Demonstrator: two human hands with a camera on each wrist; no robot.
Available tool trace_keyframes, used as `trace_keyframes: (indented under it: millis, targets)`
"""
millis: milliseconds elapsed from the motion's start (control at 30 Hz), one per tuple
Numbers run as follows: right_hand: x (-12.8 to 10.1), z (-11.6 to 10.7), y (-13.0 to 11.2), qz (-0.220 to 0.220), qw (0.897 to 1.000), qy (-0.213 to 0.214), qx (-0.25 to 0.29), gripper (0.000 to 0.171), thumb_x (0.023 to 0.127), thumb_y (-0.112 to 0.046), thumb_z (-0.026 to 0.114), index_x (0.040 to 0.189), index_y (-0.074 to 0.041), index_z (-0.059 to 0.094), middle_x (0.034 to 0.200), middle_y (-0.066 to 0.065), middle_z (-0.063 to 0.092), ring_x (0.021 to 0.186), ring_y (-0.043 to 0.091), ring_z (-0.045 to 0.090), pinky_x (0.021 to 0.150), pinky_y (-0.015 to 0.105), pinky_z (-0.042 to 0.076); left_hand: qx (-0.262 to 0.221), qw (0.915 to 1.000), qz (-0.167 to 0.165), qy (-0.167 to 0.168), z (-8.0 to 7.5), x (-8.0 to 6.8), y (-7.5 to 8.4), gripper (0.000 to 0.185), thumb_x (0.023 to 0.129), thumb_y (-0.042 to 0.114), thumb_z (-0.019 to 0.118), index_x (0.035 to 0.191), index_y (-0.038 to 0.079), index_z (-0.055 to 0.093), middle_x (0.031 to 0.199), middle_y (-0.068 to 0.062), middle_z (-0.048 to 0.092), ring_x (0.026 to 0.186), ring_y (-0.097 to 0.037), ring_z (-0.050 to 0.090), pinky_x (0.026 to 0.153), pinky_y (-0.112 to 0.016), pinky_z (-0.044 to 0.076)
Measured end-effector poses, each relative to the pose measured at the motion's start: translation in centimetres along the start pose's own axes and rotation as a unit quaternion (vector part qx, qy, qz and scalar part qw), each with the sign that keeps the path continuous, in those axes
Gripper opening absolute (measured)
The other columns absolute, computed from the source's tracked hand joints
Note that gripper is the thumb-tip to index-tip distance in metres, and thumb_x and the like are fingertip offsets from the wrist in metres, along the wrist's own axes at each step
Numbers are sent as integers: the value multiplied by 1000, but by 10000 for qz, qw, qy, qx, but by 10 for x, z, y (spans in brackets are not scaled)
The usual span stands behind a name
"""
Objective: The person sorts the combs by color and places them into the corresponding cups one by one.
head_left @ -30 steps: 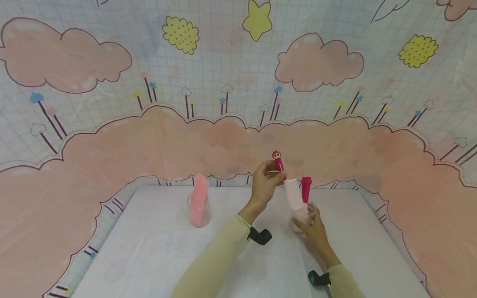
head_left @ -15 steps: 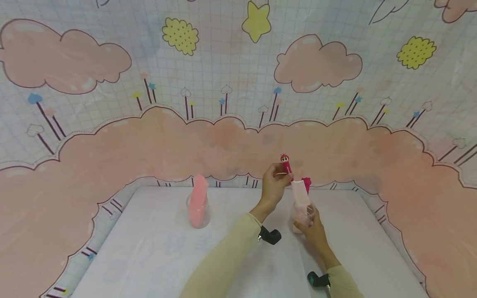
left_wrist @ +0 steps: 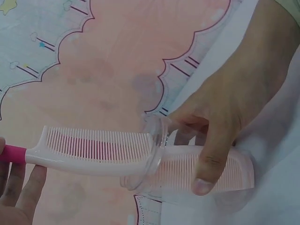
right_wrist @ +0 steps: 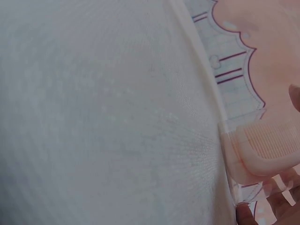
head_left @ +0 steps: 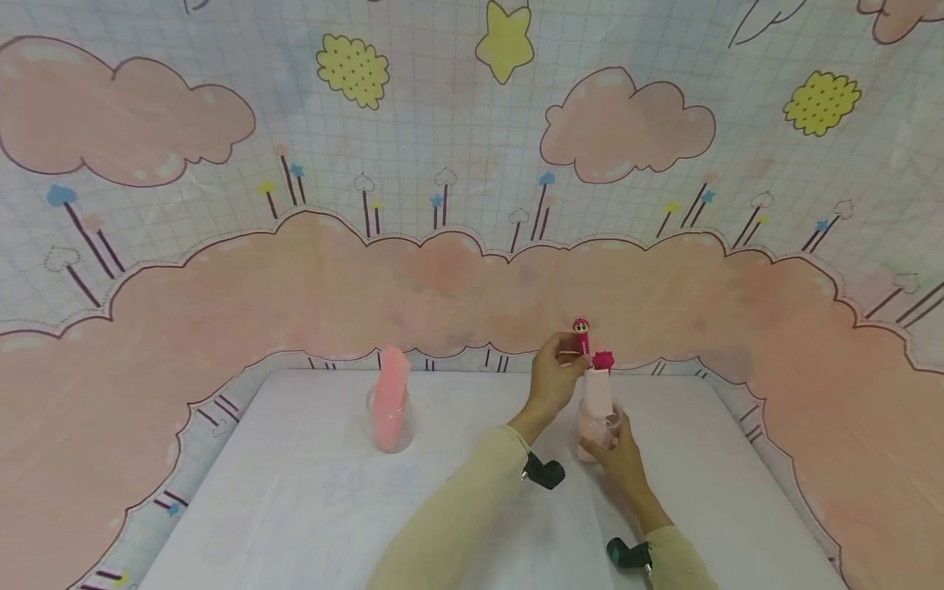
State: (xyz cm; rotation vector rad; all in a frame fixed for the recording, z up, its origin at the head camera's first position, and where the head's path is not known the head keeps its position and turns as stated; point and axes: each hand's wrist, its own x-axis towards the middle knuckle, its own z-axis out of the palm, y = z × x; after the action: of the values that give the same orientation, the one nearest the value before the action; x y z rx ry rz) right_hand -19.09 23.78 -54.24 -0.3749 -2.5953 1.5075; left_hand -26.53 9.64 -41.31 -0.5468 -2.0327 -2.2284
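Observation:
In the head view my left hand (head_left: 555, 378) pinches the red handle of a pale pink comb (head_left: 599, 392), topped by a small cartoon head (head_left: 581, 327). The comb points down, its end right at the rim of a clear cup (left_wrist: 158, 140). My right hand (head_left: 619, 451) grips that cup around its side, thumb in front in the left wrist view. A second comb (left_wrist: 183, 169) stands inside the cup with its teeth end down. Its red handle (head_left: 603, 359) rises behind the first comb. The right wrist view shows the comb through the cup wall, beside my fingers (right_wrist: 280, 204).
Another clear cup (head_left: 407, 441) stands at the left of the white table (head_left: 295, 508), with a flat pink piece (head_left: 392, 389) leaning upright in it. A cloth printed with clouds and stars (head_left: 413, 287) hangs behind the table.
My left hand has moved right and slightly down, bringing its comb from a tilt to nearly upright over the cup. The right hand has kept its grip on the cup in place.

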Motion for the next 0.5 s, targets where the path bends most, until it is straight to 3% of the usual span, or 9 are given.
trace_keyframes:
  millis: [300, 500]
  targets:
    - [1, 1, 1, -22, 10000, 2, 58, 96, 90, -32, 70, 157, -9, 5, 160, 25, 21, 145, 47, 27, 113, 64, 28, 458, 9984, -241, -209, 6, -5, -10, 27, 89, 4, 68, 115, 9, 64, 110, -9, 68, 97, -16, 68, 79, -22, 58]
    - [1, 1, 1, -17, 10000, 21, 37, 97, 89, -36, 71, 157, -12, 7, 159, 24, 22, 143, 46, 29, 111, 66, 31, 698, 9968, -290, -246, 5, -9, -20, 26, 89, 3, 68, 114, 8, 64, 109, -10, 69, 97, -17, 68, 76, -21, 58]
